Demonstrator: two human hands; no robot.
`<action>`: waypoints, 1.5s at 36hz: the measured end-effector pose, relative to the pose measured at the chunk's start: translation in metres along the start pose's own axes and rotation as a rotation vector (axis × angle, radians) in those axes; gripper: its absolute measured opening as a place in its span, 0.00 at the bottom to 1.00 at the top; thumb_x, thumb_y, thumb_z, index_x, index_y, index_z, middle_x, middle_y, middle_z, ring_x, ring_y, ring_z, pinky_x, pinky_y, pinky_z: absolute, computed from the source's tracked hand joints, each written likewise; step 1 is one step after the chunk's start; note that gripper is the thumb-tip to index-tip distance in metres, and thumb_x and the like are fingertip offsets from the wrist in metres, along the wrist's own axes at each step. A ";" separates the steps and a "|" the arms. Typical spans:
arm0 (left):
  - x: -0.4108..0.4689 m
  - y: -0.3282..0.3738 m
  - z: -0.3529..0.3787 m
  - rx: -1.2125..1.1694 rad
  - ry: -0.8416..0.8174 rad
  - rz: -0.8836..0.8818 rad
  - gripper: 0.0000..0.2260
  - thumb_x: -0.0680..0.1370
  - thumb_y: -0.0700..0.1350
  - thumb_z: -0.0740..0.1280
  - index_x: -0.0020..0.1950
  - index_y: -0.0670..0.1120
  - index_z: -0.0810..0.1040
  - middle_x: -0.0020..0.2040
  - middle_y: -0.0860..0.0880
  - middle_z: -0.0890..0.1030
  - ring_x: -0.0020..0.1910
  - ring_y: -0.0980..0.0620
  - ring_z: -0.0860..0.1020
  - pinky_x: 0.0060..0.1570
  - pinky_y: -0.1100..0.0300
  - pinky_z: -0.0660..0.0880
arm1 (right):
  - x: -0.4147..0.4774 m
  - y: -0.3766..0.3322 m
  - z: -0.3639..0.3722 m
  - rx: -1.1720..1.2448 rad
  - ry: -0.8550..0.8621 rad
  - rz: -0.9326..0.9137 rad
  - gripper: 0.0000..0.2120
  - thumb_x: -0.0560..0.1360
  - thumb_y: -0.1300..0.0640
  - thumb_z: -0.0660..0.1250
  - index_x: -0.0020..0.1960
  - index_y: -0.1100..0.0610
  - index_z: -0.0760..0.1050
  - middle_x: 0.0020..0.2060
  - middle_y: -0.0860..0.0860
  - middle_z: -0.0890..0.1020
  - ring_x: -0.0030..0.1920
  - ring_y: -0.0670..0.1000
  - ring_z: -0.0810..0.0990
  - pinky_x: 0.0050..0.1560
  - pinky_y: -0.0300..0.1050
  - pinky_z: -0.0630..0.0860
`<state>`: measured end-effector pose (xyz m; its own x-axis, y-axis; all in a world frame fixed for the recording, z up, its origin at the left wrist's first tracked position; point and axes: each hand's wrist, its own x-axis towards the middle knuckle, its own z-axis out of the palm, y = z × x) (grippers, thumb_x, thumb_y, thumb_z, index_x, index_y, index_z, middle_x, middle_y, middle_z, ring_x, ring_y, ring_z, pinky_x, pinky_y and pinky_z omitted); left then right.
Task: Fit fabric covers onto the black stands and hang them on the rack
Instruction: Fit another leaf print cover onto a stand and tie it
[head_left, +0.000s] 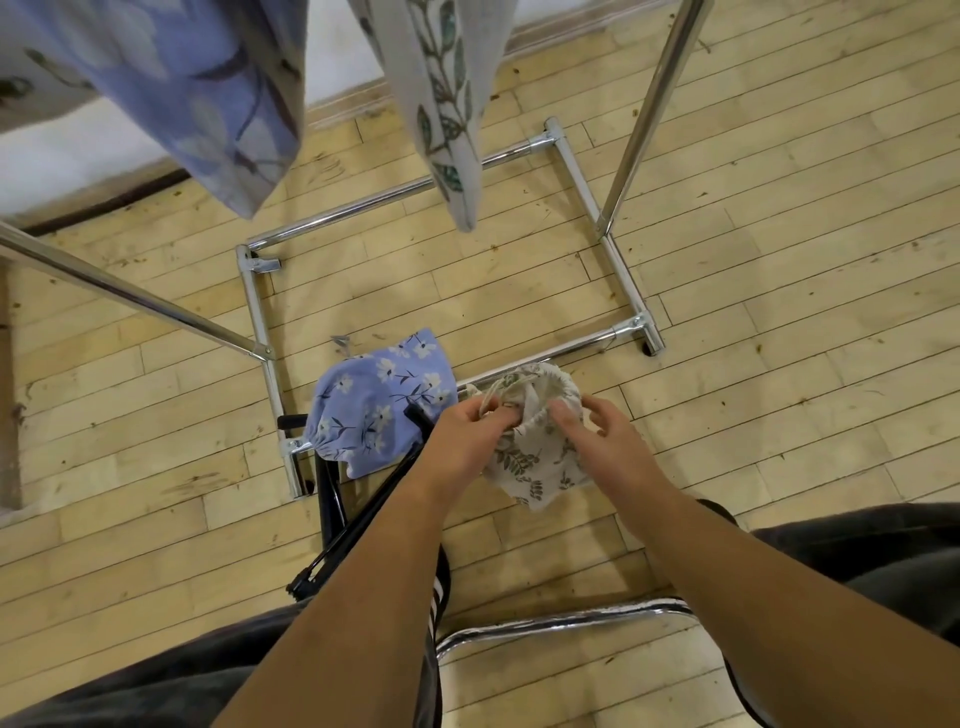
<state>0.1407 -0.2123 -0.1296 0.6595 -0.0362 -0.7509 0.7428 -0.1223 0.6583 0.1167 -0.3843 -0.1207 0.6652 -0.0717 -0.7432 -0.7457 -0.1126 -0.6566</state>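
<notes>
Head view only.

- Beige cover (530, 447) is held low over the floor (779, 364), just in front of the rack (363, 201) base. Its drawstring mouth faces up.
- Left hand (467, 423): fingers curled into the mouth, pinching the rim and cord.
- Right hand (608, 436): thumb on the opposite rim, fingers curled behind it, so it looks like a pinch too. My read is that the two hands are spreading the mouth so a stand can go in.
- Stand (328, 499) lies on the floor to the left, one black rod running under the left forearm. It is within reach, probably the next part in.
- Blue cover (379, 405) is draped over the stand's top and the rack's near corner. I can't tell if it is fitted or just dropped there.
- Two hung covers, blue (182, 104) and beige (447, 93), hang from the rack's top, so part of the job looks done.

Hard to make out:
- Rack top bar and the hangers are cut off by the frame.
- Most of the stand is hidden by the blue cover and the forearm.
- Cord ends are lost in the left fingers.
- Only the chrome edge of a chair (561, 621) shows at the bottom.
</notes>
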 end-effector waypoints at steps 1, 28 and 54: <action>-0.001 0.001 0.000 0.024 -0.008 0.008 0.04 0.78 0.48 0.72 0.44 0.51 0.85 0.41 0.49 0.87 0.42 0.50 0.87 0.43 0.54 0.81 | 0.001 0.000 0.000 -0.006 0.004 -0.024 0.27 0.75 0.36 0.71 0.70 0.45 0.72 0.61 0.44 0.77 0.56 0.44 0.79 0.47 0.41 0.80; -0.084 0.080 -0.004 0.422 0.124 0.053 0.17 0.85 0.55 0.57 0.59 0.45 0.80 0.49 0.48 0.81 0.48 0.47 0.79 0.42 0.56 0.69 | -0.087 -0.069 0.003 -0.221 -0.187 -0.418 0.15 0.73 0.37 0.72 0.49 0.48 0.82 0.48 0.44 0.85 0.47 0.43 0.84 0.49 0.44 0.84; -0.183 0.036 -0.005 0.442 0.174 0.325 0.15 0.85 0.55 0.62 0.39 0.53 0.73 0.33 0.50 0.73 0.33 0.51 0.70 0.36 0.58 0.68 | -0.157 -0.024 -0.031 -0.081 -0.006 -0.262 0.19 0.71 0.41 0.69 0.34 0.56 0.73 0.36 0.54 0.78 0.42 0.56 0.79 0.57 0.67 0.80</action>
<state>0.0471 -0.2055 0.0320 0.8829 0.0180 -0.4692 0.4046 -0.5364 0.7407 0.0317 -0.4007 0.0155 0.8346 -0.0235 -0.5503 -0.5428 -0.2054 -0.8144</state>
